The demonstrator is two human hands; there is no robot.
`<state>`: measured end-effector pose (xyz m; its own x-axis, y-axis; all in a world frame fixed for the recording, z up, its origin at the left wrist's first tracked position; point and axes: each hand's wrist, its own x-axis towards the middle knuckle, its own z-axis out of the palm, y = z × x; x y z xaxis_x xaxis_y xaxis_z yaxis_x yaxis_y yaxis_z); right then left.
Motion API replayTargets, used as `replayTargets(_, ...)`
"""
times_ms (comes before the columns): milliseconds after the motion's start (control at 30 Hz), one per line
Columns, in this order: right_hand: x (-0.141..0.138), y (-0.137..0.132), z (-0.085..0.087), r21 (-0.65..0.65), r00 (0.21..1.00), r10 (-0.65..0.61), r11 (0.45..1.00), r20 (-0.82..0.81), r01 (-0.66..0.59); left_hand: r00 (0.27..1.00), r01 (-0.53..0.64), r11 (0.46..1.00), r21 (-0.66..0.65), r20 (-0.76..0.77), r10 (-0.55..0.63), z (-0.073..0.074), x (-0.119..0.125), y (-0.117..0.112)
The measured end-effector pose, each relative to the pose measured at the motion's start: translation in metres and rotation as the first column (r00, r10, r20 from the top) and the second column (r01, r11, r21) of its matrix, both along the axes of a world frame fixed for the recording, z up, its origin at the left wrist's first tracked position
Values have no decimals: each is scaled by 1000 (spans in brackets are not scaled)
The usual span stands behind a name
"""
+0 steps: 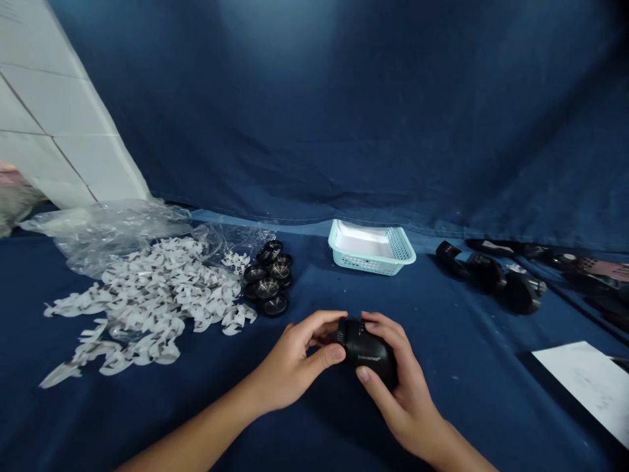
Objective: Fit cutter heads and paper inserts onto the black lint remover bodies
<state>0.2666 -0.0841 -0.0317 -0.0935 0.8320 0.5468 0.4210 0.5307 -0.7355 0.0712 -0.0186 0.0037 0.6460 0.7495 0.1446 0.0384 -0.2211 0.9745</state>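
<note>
Low over the cloth, both hands hold one black fabric shaver [369,357], a rounded body with small pale lettering on its side. My right hand [405,387] wraps its right end, thumb below the lettering and fingers over the top. Around the ridged ring [341,332] at the left end, my left hand [299,360] closes with thumb and fingers. The face of that ring is turned away and hidden. Left of the hands lies a cluster of black round caps [268,288] with metal mesh, beside a heap of small white plastic parts [157,288].
Clear plastic bags [118,229] lie behind the white heap. A light blue basket [368,265] with a white lining stands at the back. On the right are black devices [521,292], cables and a white sheet [584,387]. Blue cloth [442,432] covers the table; a curtain [344,118] hangs behind.
</note>
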Motion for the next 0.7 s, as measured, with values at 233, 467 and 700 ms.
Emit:
replayTargets(233,2,1,2,43,996,6,999,84,-10,999,22,997,-74,45,-18,0,1,0)
replayTargets(467,1,0,5,80,985,14,996,170,-28,1000,-13,998,-64,1,13,-1,2,3)
replayTargets(700,3,-1,4,53,991,17,998,130,-24,1000,-20,999,-45,-14,19,-2,2,1)
